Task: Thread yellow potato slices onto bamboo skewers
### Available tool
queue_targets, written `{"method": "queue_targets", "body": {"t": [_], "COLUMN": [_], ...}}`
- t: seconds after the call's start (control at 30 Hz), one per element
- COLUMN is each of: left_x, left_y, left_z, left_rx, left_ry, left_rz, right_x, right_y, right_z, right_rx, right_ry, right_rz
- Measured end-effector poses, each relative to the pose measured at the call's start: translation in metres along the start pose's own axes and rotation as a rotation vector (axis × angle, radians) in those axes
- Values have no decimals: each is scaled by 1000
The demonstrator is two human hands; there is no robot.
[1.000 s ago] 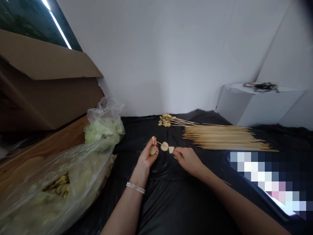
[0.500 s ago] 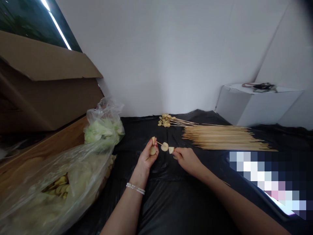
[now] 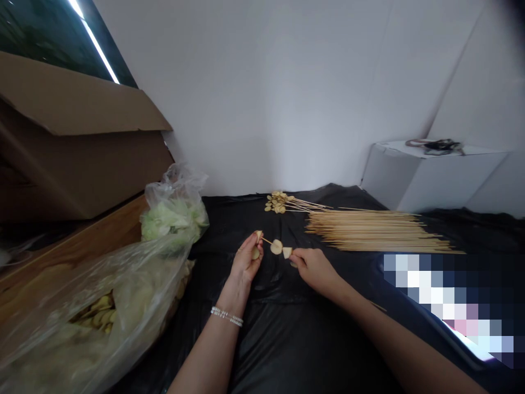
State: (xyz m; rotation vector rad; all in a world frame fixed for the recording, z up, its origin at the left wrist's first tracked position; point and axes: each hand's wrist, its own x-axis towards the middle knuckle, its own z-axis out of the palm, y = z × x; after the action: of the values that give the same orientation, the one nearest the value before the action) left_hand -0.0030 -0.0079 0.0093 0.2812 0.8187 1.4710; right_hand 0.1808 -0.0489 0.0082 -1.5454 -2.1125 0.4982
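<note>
My left hand [image 3: 247, 257] is closed on pale vegetable slices; one slice [image 3: 258, 236] is pinched at the tip of a wooden skewer [image 3: 266, 241], and another slice [image 3: 255, 253] rests against the fingers. Along the skewer sit a round potato-like slice [image 3: 276, 247] and a second piece [image 3: 287, 252] seen at an angle. My right hand [image 3: 314, 267] is closed around the skewer just behind that piece, its fingers partly hiding the stick. Farther back lie finished-looking skewers with clustered slices [image 3: 278, 201].
Many bare wooden skewers [image 3: 377, 231] lie in a row on the black plastic sheet [image 3: 270, 328]. At left stand a clear bag of slices [image 3: 135, 306], a bag of pale green vegetable [image 3: 174, 219] and a cardboard box [image 3: 82, 164]. A white box [image 3: 410, 175] and a lit, blurred-out screen [image 3: 467, 339] are at right.
The slice in my left fingertips has shifted and turned slightly at the skewer's tip. My right hand and the threaded pieces are nearly unmoved.
</note>
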Motion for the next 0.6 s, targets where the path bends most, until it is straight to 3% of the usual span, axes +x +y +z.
{"method": "queue_targets", "body": {"t": [0.17,0.37,0.6], "left_x": [0,1,-1], "left_y": [-3,-5,-6], "left_z": [1,-2,-3], "left_rx": [76,131,147], "left_ry": [39,22,-24], "left_rz": [70,59,3], "right_x": [-1,-3,0], "right_y": [-1,-1,0], "right_z": [1,4,4], "right_rx": [-17,-13,193], "right_ry": [-3,25,4], "right_rz": [15,16,-35]}}
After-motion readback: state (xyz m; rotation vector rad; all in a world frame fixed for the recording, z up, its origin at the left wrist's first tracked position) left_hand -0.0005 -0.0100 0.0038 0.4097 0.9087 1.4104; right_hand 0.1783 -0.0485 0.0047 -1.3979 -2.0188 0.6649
